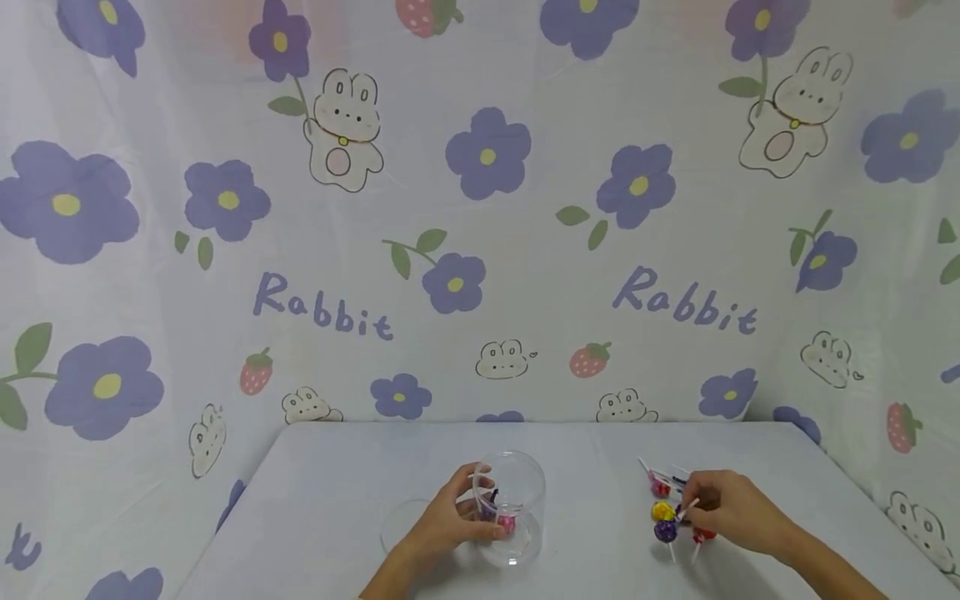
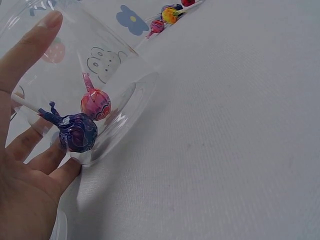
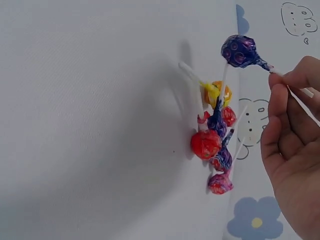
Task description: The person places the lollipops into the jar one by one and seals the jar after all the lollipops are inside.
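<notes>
A purple-wrapped lollipop is raised just above the table at right, its white stick pinched between the thumb and fingertip of a person's right hand. It should be very light, with a stiff, thin stick and a hard candy head that could crack if dropped; the glossy wrapper may slide under a fingertip, so the stick is the surer hold.

Just beside it lies a loose cluster of lollipops wrapped in red, yellow, pink and purple, their sticks pointing several ways.

Nearer the middle stands a clear jar with its top uncovered and the left hand curled round its left side, thumb in front. Inside are a pink lollipop and a purple one. The jar looks light, rigid and slick, probably best steadied around its wall. A clear round lid lies to its left.

The white table has a faintly ribbed surface. Beyond hangs a pale backdrop printed with purple flowers, rabbits and strawberries
</notes>
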`<state>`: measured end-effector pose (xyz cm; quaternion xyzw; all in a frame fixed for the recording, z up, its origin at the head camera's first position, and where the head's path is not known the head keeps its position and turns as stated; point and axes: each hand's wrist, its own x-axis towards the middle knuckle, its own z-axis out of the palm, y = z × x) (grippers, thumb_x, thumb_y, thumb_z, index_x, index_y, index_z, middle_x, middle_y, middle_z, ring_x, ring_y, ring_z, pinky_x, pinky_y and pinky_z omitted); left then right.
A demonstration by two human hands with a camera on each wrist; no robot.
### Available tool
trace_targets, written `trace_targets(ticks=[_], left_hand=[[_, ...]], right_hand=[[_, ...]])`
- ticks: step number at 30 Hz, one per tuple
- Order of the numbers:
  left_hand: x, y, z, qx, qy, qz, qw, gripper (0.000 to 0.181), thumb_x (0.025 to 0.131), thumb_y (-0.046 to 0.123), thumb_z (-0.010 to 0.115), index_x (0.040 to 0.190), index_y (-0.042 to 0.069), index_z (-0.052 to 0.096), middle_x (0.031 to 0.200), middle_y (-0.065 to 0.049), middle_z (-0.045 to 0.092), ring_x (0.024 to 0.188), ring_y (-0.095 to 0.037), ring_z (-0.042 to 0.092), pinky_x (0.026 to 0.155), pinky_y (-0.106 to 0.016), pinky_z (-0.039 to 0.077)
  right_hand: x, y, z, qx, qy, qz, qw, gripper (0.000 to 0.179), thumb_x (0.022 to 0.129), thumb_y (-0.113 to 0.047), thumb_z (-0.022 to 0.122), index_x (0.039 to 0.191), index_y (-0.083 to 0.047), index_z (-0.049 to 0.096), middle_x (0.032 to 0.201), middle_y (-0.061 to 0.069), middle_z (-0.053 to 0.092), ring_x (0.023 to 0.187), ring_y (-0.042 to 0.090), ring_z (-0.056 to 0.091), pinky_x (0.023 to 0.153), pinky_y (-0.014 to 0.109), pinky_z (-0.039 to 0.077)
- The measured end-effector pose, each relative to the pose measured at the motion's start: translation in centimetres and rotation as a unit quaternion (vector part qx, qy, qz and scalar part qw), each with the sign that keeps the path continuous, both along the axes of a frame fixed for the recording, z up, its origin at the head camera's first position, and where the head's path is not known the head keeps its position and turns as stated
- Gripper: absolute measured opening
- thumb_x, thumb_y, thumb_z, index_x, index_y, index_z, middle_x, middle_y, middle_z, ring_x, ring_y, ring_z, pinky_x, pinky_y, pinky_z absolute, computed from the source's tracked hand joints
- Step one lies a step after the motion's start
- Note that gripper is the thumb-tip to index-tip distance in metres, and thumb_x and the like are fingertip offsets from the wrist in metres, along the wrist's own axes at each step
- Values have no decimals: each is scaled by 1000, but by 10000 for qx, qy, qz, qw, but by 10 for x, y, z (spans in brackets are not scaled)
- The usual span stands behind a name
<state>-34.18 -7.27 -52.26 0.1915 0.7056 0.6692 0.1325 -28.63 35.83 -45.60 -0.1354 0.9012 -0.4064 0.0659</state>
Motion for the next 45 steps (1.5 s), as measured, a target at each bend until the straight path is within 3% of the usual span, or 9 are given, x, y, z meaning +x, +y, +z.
trace_targets(ticks=[4, 8, 17, 22, 27, 33, 36, 40, 45], left_hand=[[0, 2, 0, 105, 3, -50, 9999, 83, 79, 3, 89, 149, 16, 45, 141, -17, 51, 132, -43, 53, 106, -49, 49], [0, 2, 0, -12, 14, -26, 10000, 85, 79, 7, 90, 150, 16, 45, 141, -15, 52, 132, -42, 53, 107, -52, 47], [-3, 0, -2, -169, 80, 49, 9998, 88, 79, 11, 91, 152, 13, 42, 139, -12, 54, 134, -41, 53, 108, -55, 45], [-4, 0, -4, -272, 128, 36, 9995, 87, 79, 12, 92, 152, 14, 43, 138, -11, 55, 134, -44, 51, 109, -56, 43], [-4, 0, -4, -296, 106, 30, 9995, 89, 79, 13, 92, 153, 13, 42, 139, -11, 55, 134, -44, 51, 109, -58, 42], [-3, -1, -3, -192, 176, -19, 9997, 89, 79, 11, 92, 152, 13, 42, 138, -12, 54, 132, -41, 54, 109, -55, 44], [-3, -1, -4, -112, 215, -87, 9997, 89, 79, 8, 91, 152, 11, 42, 138, -12, 54, 131, -39, 55, 108, -52, 45], [-4, -1, -5, -70, 217, -125, 9997, 89, 79, 8, 91, 153, 11, 41, 137, -13, 54, 129, -37, 57, 107, -50, 46], [-4, -2, -6, -174, 210, -81, 9996, 87, 80, 12, 91, 152, 12, 42, 137, -12, 54, 129, -37, 57, 108, -53, 45]], right_hand=[[-1, -5, 2, -205, -119, -385, 9990, 10, 91, -6, 73, 94, -1, 65, 95, 8, 70, 86, 27, 65, 71, 27, 59], [-3, -11, 4, -386, -123, -481, 9980, 9, 91, -6, 73, 94, 0, 66, 94, 9, 70, 84, 26, 64, 69, 27, 57], [-14, -33, 10, -831, -97, -193, 9963, 10, 93, -10, 74, 95, -2, 68, 100, 14, 72, 90, 33, 67, 76, 30, 59], [-17, -45, 17, -1129, -115, -46, 9935, 10, 95, -9, 72, 97, 0, 67, 104, 16, 72, 89, 30, 68, 79, 33, 60], [-24, -58, 25, -1173, -41, -139, 9930, 10, 95, -9, 71, 98, -1, 66, 103, 12, 73, 83, 25, 63, 65, 29, 56], [-31, -75, 35, -1210, 81, -176, 9925, 9, 94, -8, 70, 99, -1, 66, 101, 10, 74, 78, 24, 61, 44, 22, 37], [-34, -85, 39, -1151, 311, -130, 9928, 8, 94, -8, 71, 98, -2, 66, 100, 9, 74, 82, 23, 65, 55, 23, 48], [-40, -100, 42, -1130, 609, 120, 9917, 6, 94, -6, 70, 96, -2, 66, 101, 10, 73, 92, 25, 70, 86, 34, 57], [-45, -120, 47, -1218, 683, 360, 9896, 4, 94, -5, 69, 96, -2, 67, 100, 10, 72, 91, 27, 70, 84, 30, 58]])
